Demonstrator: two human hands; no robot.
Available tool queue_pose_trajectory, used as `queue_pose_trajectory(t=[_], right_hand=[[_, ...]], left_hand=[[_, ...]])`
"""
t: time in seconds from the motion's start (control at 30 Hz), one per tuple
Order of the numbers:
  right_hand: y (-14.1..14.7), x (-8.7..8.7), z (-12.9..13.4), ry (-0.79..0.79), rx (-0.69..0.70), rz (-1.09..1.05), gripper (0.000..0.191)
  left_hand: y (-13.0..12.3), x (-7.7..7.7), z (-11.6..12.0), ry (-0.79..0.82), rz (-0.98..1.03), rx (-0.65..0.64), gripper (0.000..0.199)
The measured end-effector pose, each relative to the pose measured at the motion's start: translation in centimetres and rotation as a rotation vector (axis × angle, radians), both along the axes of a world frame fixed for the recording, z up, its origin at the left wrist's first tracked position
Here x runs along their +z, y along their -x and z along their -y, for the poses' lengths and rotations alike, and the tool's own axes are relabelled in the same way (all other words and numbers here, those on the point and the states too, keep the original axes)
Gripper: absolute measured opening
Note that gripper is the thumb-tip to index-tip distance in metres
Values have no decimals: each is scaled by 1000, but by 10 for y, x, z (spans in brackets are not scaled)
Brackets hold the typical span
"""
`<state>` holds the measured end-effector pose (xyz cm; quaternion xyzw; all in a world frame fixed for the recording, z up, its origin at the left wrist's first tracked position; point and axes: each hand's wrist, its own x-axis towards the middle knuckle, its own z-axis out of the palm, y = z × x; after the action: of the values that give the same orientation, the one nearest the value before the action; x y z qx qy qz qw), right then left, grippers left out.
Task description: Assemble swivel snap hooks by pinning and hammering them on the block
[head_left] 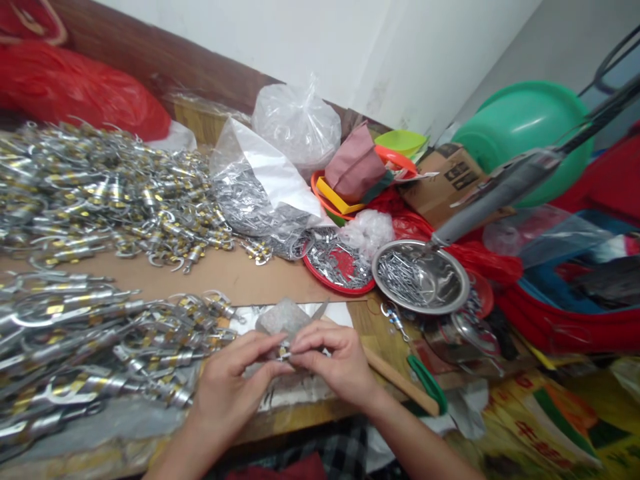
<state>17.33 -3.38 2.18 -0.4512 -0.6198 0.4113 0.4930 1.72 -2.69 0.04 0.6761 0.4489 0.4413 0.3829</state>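
Note:
Near the table's front edge my left hand (239, 380) pinches a small metal part (284, 352) between thumb and fingertips. My right hand (336, 360) meets it from the other side, its fingers closed on the same part. Most of the part is hidden by the fingertips, so its shape is hard to make out. Just behind the hands sits a grey block (283, 316) on white paper. A wooden handle (400, 381) lies to the right of my right hand, beside a green loop (427, 383).
Metal hook assemblies (115, 190) are heaped at the left, with more (75, 333) nearer. Behind the hands are a red tray (345, 288) of small parts and a steel bowl (447, 283) of pins. A grey pole (500, 187) slants over the bowl.

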Motion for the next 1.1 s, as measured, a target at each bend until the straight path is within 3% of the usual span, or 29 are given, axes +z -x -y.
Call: queue_pose_trajectory(t=[0.17, 0.27, 0.33, 0.43, 0.53, 0.67, 0.77, 0.87, 1.0, 1.1], right_hand=[[-4, -1, 7, -110, 7, 76, 10], [-10, -4, 16, -398, 7, 301, 29], [-15, -6, 20, -629, 43, 486, 31], [-21, -5, 21, -829, 113, 653, 28], [-22, -1, 19, -873, 115, 700, 27], [-19, -3, 18, -806, 63, 656, 29], [-15, -8, 19, -679, 34, 564, 29], [-9, -9, 21, -533, -11, 437, 21], [-8, -2, 20, -330, -11, 381, 14], [-22, 5, 3, -161, 96, 553, 12]], left_hand=[[2, 8, 3, 108, 95, -38, 10], [5, 12, 3, 227, 149, -15, 7], [6, 14, 3, 267, 130, -40, 7], [7, 16, 2, 243, 48, -100, 10], [8, 18, 2, 150, -9, -114, 11], [11, 21, 3, 120, -9, -99, 11], [10, 21, 4, 261, 19, -145, 12], [7, 18, 6, 452, 152, -97, 15], [1, 10, 10, 644, 387, -54, 53], [-2, 4, 10, 658, 459, -77, 62]])
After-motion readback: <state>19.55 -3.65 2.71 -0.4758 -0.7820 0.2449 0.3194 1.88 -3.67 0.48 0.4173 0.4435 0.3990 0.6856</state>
